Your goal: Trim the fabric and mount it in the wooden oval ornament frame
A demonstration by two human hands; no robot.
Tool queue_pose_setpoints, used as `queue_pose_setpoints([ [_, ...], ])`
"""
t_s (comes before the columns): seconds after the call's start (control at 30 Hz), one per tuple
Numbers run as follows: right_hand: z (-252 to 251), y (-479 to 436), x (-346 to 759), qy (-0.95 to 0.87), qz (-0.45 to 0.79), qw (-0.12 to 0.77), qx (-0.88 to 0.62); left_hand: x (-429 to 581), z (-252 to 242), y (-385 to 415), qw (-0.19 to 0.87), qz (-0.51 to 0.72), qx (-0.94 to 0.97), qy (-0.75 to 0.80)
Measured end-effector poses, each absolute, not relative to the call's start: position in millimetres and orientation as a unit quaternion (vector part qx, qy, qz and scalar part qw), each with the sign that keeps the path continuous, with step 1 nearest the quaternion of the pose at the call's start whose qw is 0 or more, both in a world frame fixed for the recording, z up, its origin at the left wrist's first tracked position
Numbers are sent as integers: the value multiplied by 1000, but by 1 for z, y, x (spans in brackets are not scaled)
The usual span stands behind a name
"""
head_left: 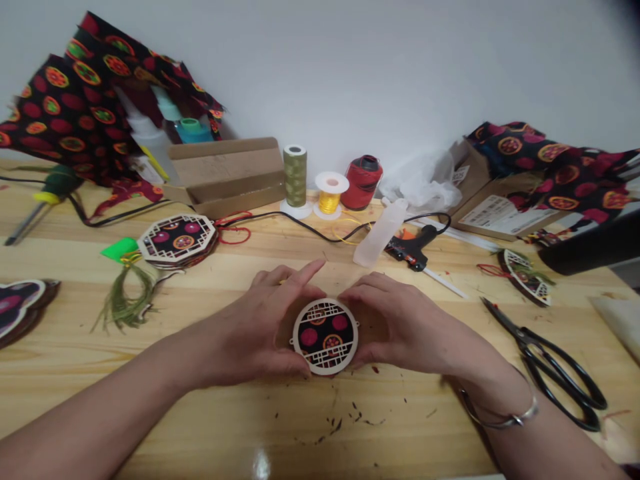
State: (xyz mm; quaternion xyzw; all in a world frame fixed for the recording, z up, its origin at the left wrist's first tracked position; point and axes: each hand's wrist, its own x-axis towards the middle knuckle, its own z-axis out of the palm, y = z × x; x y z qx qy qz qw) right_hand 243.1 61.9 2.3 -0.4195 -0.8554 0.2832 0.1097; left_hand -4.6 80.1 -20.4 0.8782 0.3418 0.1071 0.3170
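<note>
A round wooden lattice ornament (326, 337) with dark patterned fabric in it is between my two hands, just above or on the table. My left hand (265, 327) curves round its left edge, thumb at the lower rim and index finger stretched upward. Round the right edge, my right hand (395, 323) grips with thumb below and fingers above. Dark fabric scraps (337, 423) are scattered on the wood in front. Beyond my left hand lies an octagonal lattice ornament (177, 239) with red cord. The undersides of my fingers and the ornament's back are hidden.
Black scissors (550, 373) lie to the right, near a fan-shaped ornament (525, 277). A glue gun (415, 248) and a white bottle (383, 230) are ahead. Thread spools (295, 177) and cardboard boxes (230, 173) line the wall. A screwdriver (43, 200) and green tassel (131, 293) are left.
</note>
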Motion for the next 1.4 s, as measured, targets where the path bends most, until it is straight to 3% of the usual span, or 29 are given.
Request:
queue_pose_setpoints([
  [0.23, -8, 59, 240, -857, 296, 202, -371, -5, -20, 79, 308, 130, 875, 350],
  [1.4, -22, 60, 236, -867, 260, 198, -375, -2, -23, 79, 295, 106, 891, 329],
])
